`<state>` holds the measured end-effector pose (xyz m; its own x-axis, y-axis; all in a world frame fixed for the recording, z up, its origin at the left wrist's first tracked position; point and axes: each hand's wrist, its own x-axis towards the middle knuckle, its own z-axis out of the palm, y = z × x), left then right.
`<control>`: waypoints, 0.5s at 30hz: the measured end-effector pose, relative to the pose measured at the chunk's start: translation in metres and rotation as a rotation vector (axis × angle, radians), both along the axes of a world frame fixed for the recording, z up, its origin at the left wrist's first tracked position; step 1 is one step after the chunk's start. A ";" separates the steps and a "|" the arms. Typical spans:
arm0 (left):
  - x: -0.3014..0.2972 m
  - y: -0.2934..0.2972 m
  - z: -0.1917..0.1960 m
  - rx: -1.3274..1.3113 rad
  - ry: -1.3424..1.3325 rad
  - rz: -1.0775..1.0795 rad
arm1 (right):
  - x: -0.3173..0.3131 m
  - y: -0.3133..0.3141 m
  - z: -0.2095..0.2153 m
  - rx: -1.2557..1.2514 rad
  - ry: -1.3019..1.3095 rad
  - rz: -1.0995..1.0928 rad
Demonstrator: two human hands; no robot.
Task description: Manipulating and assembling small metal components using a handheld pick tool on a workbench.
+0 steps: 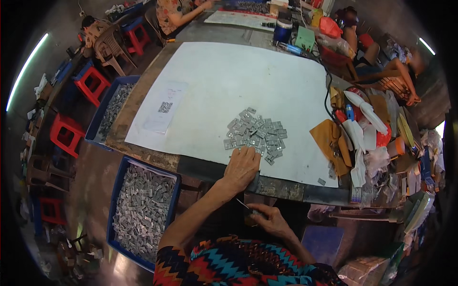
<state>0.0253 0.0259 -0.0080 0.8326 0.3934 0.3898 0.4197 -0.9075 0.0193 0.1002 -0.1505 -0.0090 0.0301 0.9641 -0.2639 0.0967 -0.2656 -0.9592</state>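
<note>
A loose pile of small flat grey metal pieces (257, 131) lies on the white sheet (205, 90) near the table's front edge. My left hand (242, 168) rests at the near side of this pile, back up, fingers curled down and together. Whatever is under its fingertips is hidden. Below the table edge, over my lap, my right hand (271, 220) is closed round a thin tool with a narrow, pale metal shaft (242, 204). The tool's handle is covered by my fingers, and its exact kind does not show.
Blue trays of metal pieces (143, 209) stand left of the table. A printed paper (165, 107) lies on the sheet. At right are a brown envelope (331, 145), plastic bags and clutter; a corded tool (291, 48) lies at the back. Other people sit beyond the table and to both sides.
</note>
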 end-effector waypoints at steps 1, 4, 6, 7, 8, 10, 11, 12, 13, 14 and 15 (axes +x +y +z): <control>0.001 0.002 -0.002 0.003 0.005 -0.008 | 0.001 0.002 0.002 -0.023 0.005 0.013; 0.002 0.010 -0.008 -0.085 -0.028 -0.018 | -0.003 0.004 -0.005 0.004 0.012 0.002; 0.000 0.014 -0.009 -0.150 -0.033 -0.027 | -0.003 0.006 -0.002 -0.052 0.042 0.028; 0.001 0.016 -0.007 -0.158 -0.031 -0.029 | -0.001 0.009 0.004 -0.131 0.018 0.048; 0.002 0.018 -0.005 -0.164 -0.029 -0.030 | -0.001 0.006 0.000 -0.085 0.016 0.046; -0.001 0.018 -0.003 -0.189 -0.089 -0.020 | -0.001 0.002 0.002 -0.035 0.000 0.065; -0.004 0.015 -0.002 -0.186 -0.155 0.000 | 0.000 0.001 0.005 -0.029 -0.015 0.084; -0.008 0.012 0.001 -0.206 -0.149 0.002 | 0.002 -0.002 0.004 -0.032 0.004 0.100; -0.006 0.011 0.005 -0.290 -0.331 -0.001 | 0.008 -0.004 0.003 -0.018 -0.005 0.093; -0.006 0.010 0.009 -0.374 -0.513 0.002 | 0.014 -0.003 0.006 -0.044 0.038 0.090; -0.013 0.003 0.017 -0.390 -0.503 0.008 | 0.018 -0.004 0.011 -0.058 0.080 0.102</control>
